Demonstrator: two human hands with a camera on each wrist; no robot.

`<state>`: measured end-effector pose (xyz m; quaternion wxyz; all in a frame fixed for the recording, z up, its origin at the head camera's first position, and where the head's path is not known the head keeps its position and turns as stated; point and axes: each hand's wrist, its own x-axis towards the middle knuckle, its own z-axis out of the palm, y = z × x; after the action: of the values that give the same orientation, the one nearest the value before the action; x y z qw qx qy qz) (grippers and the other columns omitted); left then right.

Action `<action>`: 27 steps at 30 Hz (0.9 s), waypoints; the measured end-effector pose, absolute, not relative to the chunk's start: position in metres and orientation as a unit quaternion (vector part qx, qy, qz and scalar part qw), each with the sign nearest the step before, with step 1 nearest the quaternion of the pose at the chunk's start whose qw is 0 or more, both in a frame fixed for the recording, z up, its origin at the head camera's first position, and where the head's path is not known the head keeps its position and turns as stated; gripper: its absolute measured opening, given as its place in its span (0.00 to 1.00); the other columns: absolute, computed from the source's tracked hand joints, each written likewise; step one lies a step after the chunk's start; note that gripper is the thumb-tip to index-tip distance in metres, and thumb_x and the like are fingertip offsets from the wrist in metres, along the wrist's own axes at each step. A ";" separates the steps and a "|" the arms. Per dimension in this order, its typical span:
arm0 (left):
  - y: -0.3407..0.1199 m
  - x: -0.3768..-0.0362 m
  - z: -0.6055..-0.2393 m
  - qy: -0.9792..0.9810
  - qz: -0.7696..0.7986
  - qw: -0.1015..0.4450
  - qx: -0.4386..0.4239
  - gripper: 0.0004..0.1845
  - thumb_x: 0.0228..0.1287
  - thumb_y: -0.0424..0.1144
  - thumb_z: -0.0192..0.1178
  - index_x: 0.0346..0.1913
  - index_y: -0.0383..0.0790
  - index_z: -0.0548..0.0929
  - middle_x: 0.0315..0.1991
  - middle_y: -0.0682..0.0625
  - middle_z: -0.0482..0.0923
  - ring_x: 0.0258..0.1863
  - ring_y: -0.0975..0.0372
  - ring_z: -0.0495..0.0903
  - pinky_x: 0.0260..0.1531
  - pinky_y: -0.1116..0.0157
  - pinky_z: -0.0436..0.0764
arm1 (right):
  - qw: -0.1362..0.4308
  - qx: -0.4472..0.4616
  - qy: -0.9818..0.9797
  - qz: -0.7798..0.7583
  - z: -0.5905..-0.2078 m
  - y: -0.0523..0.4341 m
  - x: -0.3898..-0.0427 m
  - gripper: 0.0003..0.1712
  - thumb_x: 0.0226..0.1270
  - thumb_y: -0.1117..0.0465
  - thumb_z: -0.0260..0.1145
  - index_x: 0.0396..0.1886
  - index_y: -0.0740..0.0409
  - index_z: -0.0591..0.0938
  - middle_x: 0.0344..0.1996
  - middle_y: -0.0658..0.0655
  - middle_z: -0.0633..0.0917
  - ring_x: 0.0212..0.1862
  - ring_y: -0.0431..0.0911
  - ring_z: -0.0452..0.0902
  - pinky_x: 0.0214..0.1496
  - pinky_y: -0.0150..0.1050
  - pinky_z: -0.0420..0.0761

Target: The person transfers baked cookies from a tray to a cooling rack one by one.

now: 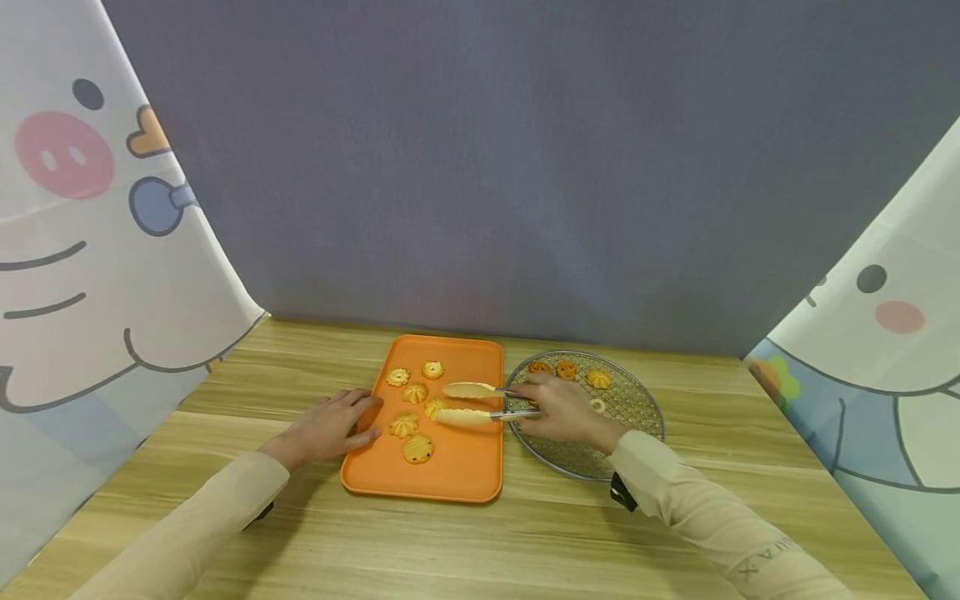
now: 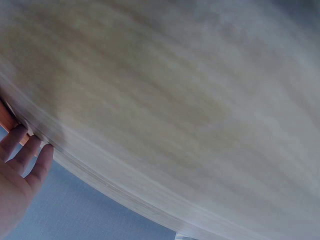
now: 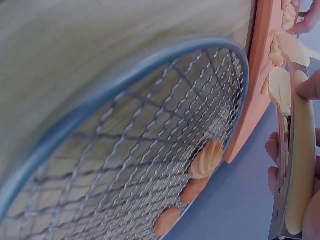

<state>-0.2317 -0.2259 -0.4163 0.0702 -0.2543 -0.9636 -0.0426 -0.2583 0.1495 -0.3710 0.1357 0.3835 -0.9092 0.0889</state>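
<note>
At far left hangs a printed curtain [image 1: 82,250] bearing a cartoon face. The table [image 1: 480,542] below it has a light wood-grain surface.

The left hand [image 1: 326,427] lies flat on the table, fingers [image 2: 30,157] straight and relaxed; their tips touch the left rim of the orange tray [image 1: 457,479]. The hand holds nothing. The left wrist view is blurred and confirms only the extended fingers at the tray edge.

The orange tray is rectangular and sits at table centre, long side running away from the person. Five piped cookies [image 1: 415,393] lie loosely grouped in its left half (one of them partly hidden by the tongs). None of them touches the left hand.

The tongs [image 1: 480,402] extend from the right hand leftward over the tray. Both pale tips are spread apart above the tray, the nearer tip at the cookie cluster. Whether a tip touches a cookie cannot be determined.

The right hand [image 1: 558,410] grips the tongs at their metal shank, fingers curled round both arms; the right wrist view shows a thumb pressed on one arm. The hand is above the left part of the round wire rack [image 1: 637,408].

The round wire rack sits just beside the tray's right rim. Three biscuits [image 1: 598,379] lie along its far edge, two darker and one pale.

A second printed curtain [image 1: 885,333] closes the right side.
</note>
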 end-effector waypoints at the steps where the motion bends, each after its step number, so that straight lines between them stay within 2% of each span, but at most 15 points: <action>1: -0.226 -0.232 -0.416 -0.964 -0.042 0.070 -0.254 0.30 0.62 0.56 0.52 0.59 0.39 0.72 0.59 0.37 0.69 0.58 0.43 0.69 0.54 0.42 0.68 | 0.134 0.383 -0.910 0.088 -0.371 0.148 -0.258 0.26 0.45 0.53 0.68 0.49 0.55 0.82 0.39 0.52 0.81 0.29 0.38 0.71 0.22 0.26 0.67; 16: -0.227 -0.231 -0.417 -0.964 -0.041 0.069 -0.253 0.31 0.62 0.59 0.51 0.60 0.39 0.72 0.59 0.37 0.69 0.58 0.43 0.69 0.52 0.42 0.69 | 0.080 0.385 -0.913 0.113 -0.371 0.135 -0.261 0.25 0.49 0.54 0.69 0.50 0.56 0.81 0.35 0.53 0.80 0.24 0.37 0.62 0.20 0.28 0.61; 27: -0.226 -0.232 -0.416 -0.963 -0.043 0.071 -0.257 0.32 0.61 0.60 0.52 0.59 0.39 0.72 0.58 0.37 0.69 0.57 0.43 0.69 0.52 0.42 0.70 | 0.085 0.387 -0.912 0.108 -0.372 0.134 -0.261 0.26 0.49 0.54 0.69 0.50 0.57 0.81 0.41 0.53 0.81 0.29 0.38 0.69 0.22 0.27 0.65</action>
<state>-0.2317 -0.2258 -0.4164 0.0708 -0.2575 -0.9627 -0.0428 -0.2606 0.1339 -0.3716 0.0848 0.3866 -0.9120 0.1081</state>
